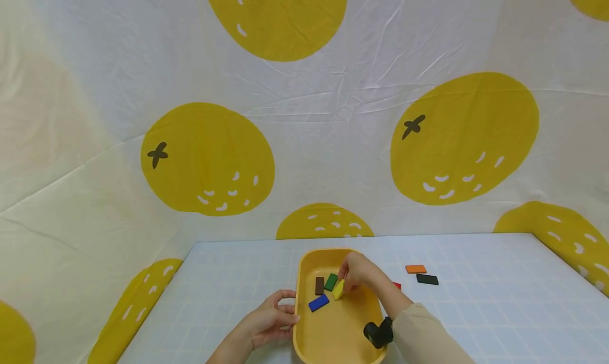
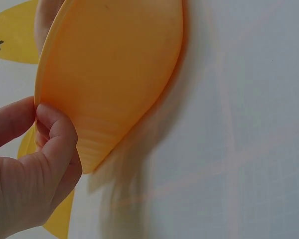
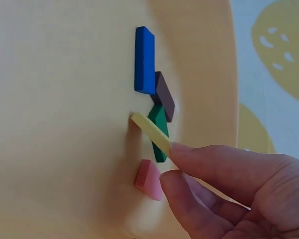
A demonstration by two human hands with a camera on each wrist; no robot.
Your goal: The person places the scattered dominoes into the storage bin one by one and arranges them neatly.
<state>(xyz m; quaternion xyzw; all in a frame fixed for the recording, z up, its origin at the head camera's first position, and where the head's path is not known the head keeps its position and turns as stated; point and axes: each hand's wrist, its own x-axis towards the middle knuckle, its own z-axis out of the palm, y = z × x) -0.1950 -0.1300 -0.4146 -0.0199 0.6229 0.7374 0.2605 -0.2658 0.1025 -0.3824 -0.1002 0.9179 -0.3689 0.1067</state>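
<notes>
A yellow-orange oblong tray sits on the table. At its left rim my left hand grips the edge, the rim between thumb and curled fingers in the left wrist view. Inside the tray, my right hand pinches one end of a yellow block, which stands tilted. Close by lie a green block, a brown block and a blue block. Below the fingertips in the right wrist view is a pink block; the right hand hides it from the head view.
To the right of the tray, an orange block and a black block lie on the checked tabletop. A red block shows partly behind the right forearm. A cloth with large yellow fruit prints hangs behind the table.
</notes>
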